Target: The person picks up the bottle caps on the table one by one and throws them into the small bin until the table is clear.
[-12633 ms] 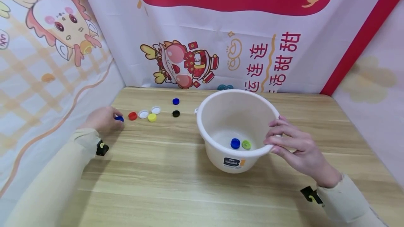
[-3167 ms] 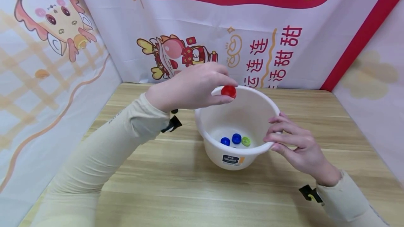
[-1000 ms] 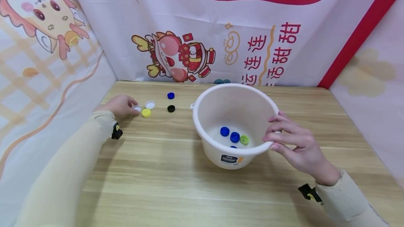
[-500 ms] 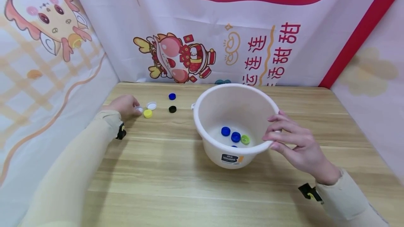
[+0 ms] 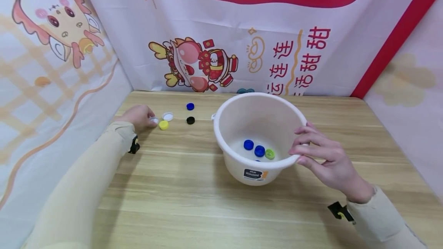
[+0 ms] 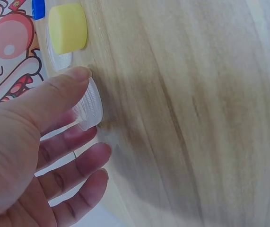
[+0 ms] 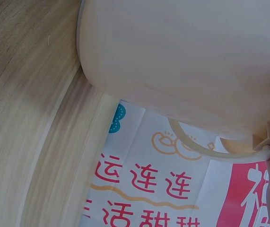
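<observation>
My left hand (image 5: 136,117) is at the table's far left, pinching a clear whitish bottle cap (image 6: 91,106) between thumb and forefinger; the other fingers are loosely bent. Right beside it lie a yellow bottle cap (image 5: 164,125) and a white bottle cap (image 5: 167,117). A blue bottle cap (image 5: 190,106) and a black bottle cap (image 5: 190,120) sit a little further right. With fingers over the rim and thumb outside, my right hand (image 5: 325,160) grips the cream plastic bucket (image 5: 219,135). Inside are blue bottle caps (image 5: 259,151), one mostly hidden by the front rim, and a green bottle cap (image 5: 269,154).
The wooden table (image 5: 180,203) runs up to a printed cloth backdrop (image 5: 207,18) at the back, with cloth walls on both sides. The bucket's handle (image 7: 205,149) hangs on its outer side in the right wrist view.
A blue and a red cap have left the table; more blue caps are in the bucket. My left hand, earlier holding the red cap over the bucket, is back left at the clear cap.
</observation>
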`<move>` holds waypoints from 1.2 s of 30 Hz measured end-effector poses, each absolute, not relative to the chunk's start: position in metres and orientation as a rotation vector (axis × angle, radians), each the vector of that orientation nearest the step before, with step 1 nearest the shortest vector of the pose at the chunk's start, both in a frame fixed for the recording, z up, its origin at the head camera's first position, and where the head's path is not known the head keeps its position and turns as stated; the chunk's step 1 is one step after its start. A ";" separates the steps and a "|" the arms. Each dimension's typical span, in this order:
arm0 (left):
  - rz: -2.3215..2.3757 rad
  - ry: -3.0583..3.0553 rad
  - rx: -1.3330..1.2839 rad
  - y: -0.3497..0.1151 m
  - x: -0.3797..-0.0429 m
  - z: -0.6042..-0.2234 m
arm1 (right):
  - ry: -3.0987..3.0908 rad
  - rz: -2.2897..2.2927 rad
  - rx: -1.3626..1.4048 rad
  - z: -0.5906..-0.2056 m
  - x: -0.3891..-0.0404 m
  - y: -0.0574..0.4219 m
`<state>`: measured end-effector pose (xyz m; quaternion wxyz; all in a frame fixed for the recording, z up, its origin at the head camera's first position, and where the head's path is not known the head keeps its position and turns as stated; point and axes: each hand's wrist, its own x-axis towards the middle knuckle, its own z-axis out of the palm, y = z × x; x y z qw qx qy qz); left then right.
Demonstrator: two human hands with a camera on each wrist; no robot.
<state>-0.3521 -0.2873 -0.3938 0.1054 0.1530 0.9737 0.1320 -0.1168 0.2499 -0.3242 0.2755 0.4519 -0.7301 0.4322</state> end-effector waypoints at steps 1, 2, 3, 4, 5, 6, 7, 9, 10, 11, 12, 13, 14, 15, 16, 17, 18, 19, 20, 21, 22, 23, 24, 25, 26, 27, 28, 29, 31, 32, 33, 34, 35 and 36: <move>0.394 2.871 0.462 -0.288 -0.352 -0.396 | -1.960 1.162 1.218 -0.325 -0.117 0.250; 0.400 2.873 0.474 -0.290 -0.353 -0.398 | -1.959 1.161 1.221 -0.325 -0.117 0.250; 0.407 2.875 0.480 -0.292 -0.354 -0.400 | -1.953 1.166 1.226 -0.326 -0.118 0.250; 0.412 2.878 0.487 -0.295 -0.354 -0.403 | -1.947 1.174 1.233 -0.326 -0.118 0.249; 0.419 2.879 0.484 -0.298 -0.355 -0.406 | -1.945 1.176 1.236 -0.326 -0.118 0.249; 0.423 2.880 0.483 -0.301 -0.356 -0.409 | -1.950 1.173 1.233 -0.327 -0.118 0.249; 0.424 2.882 0.482 -0.305 -0.357 -0.411 | -1.954 1.171 1.231 -0.327 -0.118 0.248; 0.429 2.883 0.455 -0.312 -0.356 -0.413 | -1.968 1.163 1.221 -0.326 -0.118 0.248; 0.432 2.881 0.439 -0.315 -0.356 -0.413 | -1.972 1.161 1.217 -0.326 -0.118 0.248; 0.437 2.875 0.421 -0.317 -0.355 -0.412 | -1.978 1.155 1.213 -0.326 -0.117 0.247; 0.441 2.870 0.406 -0.318 -0.353 -0.409 | -1.981 1.153 1.210 -0.326 -0.117 0.247; 0.446 2.865 0.391 -0.319 -0.351 -0.406 | -1.981 1.150 1.208 -0.326 -0.117 0.247; 0.452 2.862 0.376 -0.319 -0.349 -0.402 | -1.976 1.153 1.210 -0.326 -0.117 0.247; 0.461 2.855 0.369 -0.319 -0.347 -0.397 | -1.970 1.157 1.212 -0.326 -0.117 0.247; 0.472 2.851 0.369 -0.318 -0.345 -0.392 | -1.970 1.155 1.211 -0.325 -0.117 0.246; 0.483 2.846 0.381 -0.317 -0.344 -0.386 | -1.967 1.156 1.212 -0.325 -0.117 0.247; 0.488 2.851 0.401 -0.316 -0.343 -0.381 | -1.965 1.156 1.212 -0.325 -0.117 0.247; 0.491 2.854 0.427 -0.315 -0.342 -0.376 | -1.962 1.157 1.213 -0.325 -0.117 0.247; 0.492 2.861 0.450 -0.314 -0.341 -0.370 | -1.961 1.157 1.214 -0.325 -0.117 0.247; 0.491 2.872 0.481 -0.312 -0.340 -0.365 | -1.961 1.153 1.214 -0.325 -0.117 0.247; 0.489 2.887 0.504 -0.310 -0.339 -0.359 | -1.960 1.147 1.214 -0.325 -0.117 0.247; 0.483 2.902 0.527 -0.307 -0.338 -0.353 | -1.957 1.148 1.217 -0.325 -0.117 0.247; 0.473 2.922 0.546 -0.304 -0.337 -0.347 | -1.956 1.146 1.219 -0.325 -0.117 0.247; 0.469 2.934 0.559 -0.300 -0.335 -0.339 | -1.950 1.149 1.224 -0.326 -0.118 0.247; 0.464 2.952 0.578 -0.296 -0.332 -0.332 | -1.943 1.152 1.229 -0.326 -0.118 0.248; 0.463 2.964 0.595 -0.292 -0.330 -0.325 | -1.939 1.156 1.232 -0.326 -0.118 0.248; 0.462 2.975 0.612 -0.287 -0.326 -0.318 | -1.935 1.162 1.236 -0.327 -0.119 0.248; 0.454 2.983 0.636 -0.282 -0.323 -0.311 | -1.928 1.169 1.241 -0.327 -0.119 0.249; 0.439 3.000 0.685 -0.272 -0.317 -0.298 | -1.924 1.174 1.246 -0.328 -0.119 0.249; 0.423 3.007 0.710 -0.266 -0.314 -0.293 | -1.923 1.177 1.246 -0.328 -0.119 0.250; 0.412 3.007 0.725 -0.260 -0.311 -0.287 | -1.923 1.179 1.247 -0.328 -0.120 0.250; 0.397 3.009 0.756 -0.253 -0.307 -0.281 | -1.923 1.182 1.248 -0.328 -0.119 0.250; 0.382 3.007 0.776 -0.245 -0.301 -0.274 | -1.927 1.183 1.245 -0.329 -0.120 0.251; 0.372 3.004 0.792 -0.236 -0.295 -0.268 | -1.932 1.182 1.240 -0.329 -0.119 0.251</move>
